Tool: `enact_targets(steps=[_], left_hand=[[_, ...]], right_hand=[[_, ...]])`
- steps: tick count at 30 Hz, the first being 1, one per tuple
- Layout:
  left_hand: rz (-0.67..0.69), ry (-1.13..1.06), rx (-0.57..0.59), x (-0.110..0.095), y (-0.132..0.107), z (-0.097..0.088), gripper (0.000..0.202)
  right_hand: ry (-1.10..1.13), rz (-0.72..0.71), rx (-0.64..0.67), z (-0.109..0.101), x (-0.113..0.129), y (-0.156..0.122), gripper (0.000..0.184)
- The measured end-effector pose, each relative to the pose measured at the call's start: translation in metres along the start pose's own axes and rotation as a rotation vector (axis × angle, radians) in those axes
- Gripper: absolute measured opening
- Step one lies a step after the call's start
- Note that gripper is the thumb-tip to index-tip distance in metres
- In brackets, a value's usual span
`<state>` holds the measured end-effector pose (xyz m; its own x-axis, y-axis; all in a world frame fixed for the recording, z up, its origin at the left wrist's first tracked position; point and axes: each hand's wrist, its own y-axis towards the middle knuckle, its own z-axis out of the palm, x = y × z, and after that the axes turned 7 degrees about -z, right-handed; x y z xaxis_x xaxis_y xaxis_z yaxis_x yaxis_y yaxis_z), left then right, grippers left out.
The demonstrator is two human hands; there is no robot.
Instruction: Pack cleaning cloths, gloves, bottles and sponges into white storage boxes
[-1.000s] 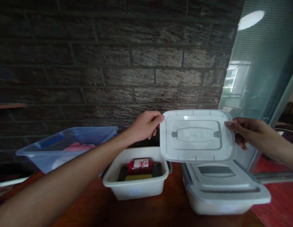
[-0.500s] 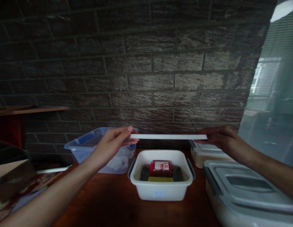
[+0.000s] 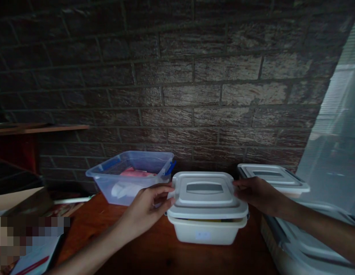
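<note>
While left hand [image 3: 151, 204] and right hand [image 3: 257, 193] are pinching the lid [image 3: 205, 198] by its sides, it is sitting over the tub [image 3: 206, 228], gapping in front; fitting seems under way, next needing even pressure.

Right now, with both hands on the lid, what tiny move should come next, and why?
I'd probably ease the front edge of the lid down onto the box. There's a gap along the front, with something yellow peeking through, and the left hand and right hand already hold the lid's two sides.
</note>
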<state>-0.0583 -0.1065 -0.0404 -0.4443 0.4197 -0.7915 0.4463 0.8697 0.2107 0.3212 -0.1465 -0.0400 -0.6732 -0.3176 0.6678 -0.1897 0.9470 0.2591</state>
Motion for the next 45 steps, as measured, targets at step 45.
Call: enact_targets(steps=[45], left_hand=[[0.002,0.335,-0.043,0.017,0.004,0.001,0.038]], right_hand=[[-0.277,-0.09,0.04,0.016,-0.001,-0.018,0.045]])
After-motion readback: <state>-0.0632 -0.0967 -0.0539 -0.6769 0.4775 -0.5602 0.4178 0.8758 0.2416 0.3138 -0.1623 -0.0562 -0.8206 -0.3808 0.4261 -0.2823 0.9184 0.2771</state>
